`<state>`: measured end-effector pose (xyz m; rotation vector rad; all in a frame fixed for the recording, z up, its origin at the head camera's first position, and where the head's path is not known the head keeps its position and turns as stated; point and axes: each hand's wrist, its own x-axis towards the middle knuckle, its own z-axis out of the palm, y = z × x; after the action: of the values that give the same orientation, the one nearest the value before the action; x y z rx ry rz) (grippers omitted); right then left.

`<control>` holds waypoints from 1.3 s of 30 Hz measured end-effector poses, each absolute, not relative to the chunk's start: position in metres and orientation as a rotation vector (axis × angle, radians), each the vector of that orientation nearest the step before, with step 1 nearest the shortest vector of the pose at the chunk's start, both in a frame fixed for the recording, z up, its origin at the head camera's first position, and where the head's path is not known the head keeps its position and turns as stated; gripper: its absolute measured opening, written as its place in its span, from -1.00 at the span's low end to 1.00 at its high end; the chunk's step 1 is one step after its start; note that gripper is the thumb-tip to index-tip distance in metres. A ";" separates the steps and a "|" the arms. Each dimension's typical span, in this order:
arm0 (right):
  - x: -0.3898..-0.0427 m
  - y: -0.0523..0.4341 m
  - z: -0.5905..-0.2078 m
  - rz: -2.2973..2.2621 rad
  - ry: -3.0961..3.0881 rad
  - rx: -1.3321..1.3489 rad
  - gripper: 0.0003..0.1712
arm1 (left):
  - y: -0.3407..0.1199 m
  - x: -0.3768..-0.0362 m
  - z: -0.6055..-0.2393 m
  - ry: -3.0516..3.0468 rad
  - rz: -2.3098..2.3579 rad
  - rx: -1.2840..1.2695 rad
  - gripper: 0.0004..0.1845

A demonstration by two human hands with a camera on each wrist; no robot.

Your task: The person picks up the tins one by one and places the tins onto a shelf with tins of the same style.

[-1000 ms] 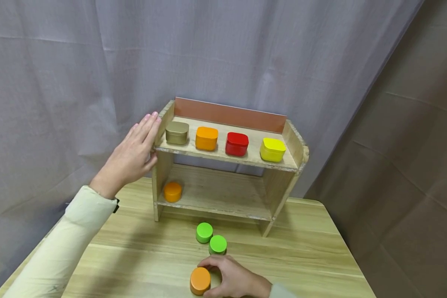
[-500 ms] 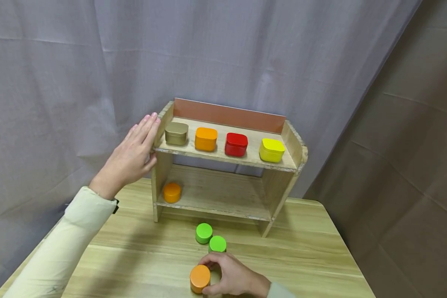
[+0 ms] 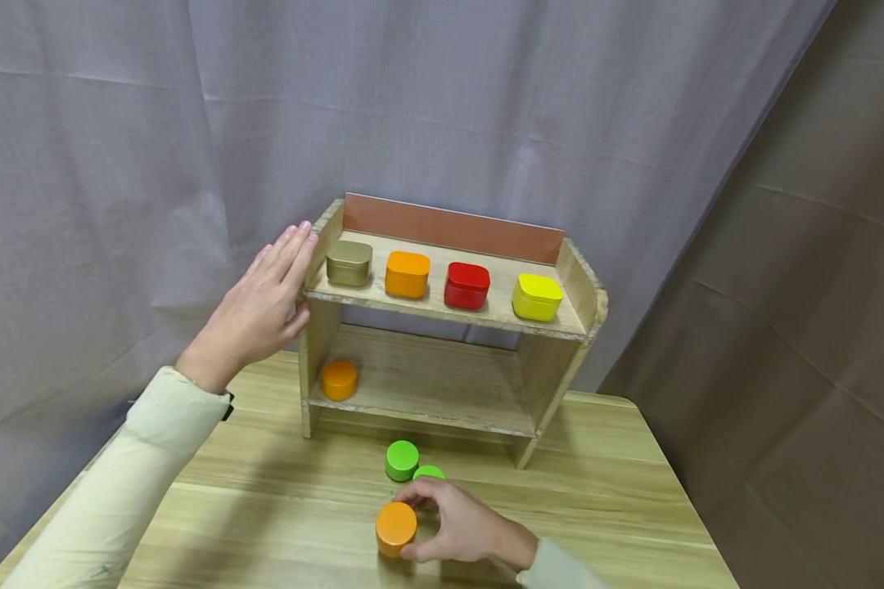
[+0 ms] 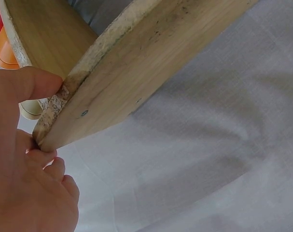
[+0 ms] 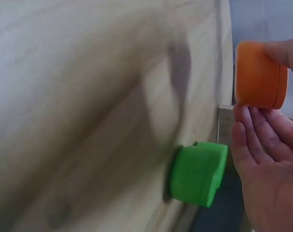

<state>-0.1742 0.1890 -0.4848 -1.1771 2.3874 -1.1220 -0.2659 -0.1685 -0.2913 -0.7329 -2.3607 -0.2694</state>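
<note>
My right hand (image 3: 466, 523) pinches an orange round lidded container (image 3: 396, 529) between thumb and fingers. In the right wrist view this orange container (image 5: 259, 75) is raised off the tabletop. Just beyond the hand stand two green round containers (image 3: 402, 460), one partly hidden by the fingers. My left hand (image 3: 254, 307) holds the left side panel of a small wooden shelf (image 3: 442, 384). In the left wrist view its thumb (image 4: 40, 84) presses the panel's edge, with the fingers against the panel's end. Another orange round container (image 3: 340, 380) sits at the left of the lower shelf.
On the upper shelf stand olive (image 3: 349, 263), orange (image 3: 408, 275), red (image 3: 466, 285) and yellow (image 3: 537, 297) rounded-square boxes in a row. The shelf stands on a wooden table (image 3: 597, 507). Grey curtains (image 3: 442, 106) hang behind it.
My right hand has lifted the orange container from the table and moved it slightly forward, covering more of the nearer green container. The left hand has stayed on the shelf.
</note>
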 end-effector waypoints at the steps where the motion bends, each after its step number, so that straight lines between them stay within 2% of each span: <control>1: -0.176 0.189 -0.482 -1.120 2.380 -1.171 -0.42 | -0.168 -0.266 -0.291 -2.361 -0.269 -0.733 0.01; 29: -0.227 0.178 -0.413 -1.147 2.531 -1.156 -0.40 | -0.168 -0.267 -0.291 -2.367 -0.269 -0.731 0.02; 39: -0.249 0.170 -0.405 -1.203 2.565 -1.157 -0.41 | -0.168 -0.267 -0.292 -2.364 -0.276 -0.731 0.01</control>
<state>-0.2490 0.1704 -0.4045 -1.1575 2.5649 -1.2034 -0.2667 -0.1684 -0.2919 -0.7309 -2.3642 -0.2763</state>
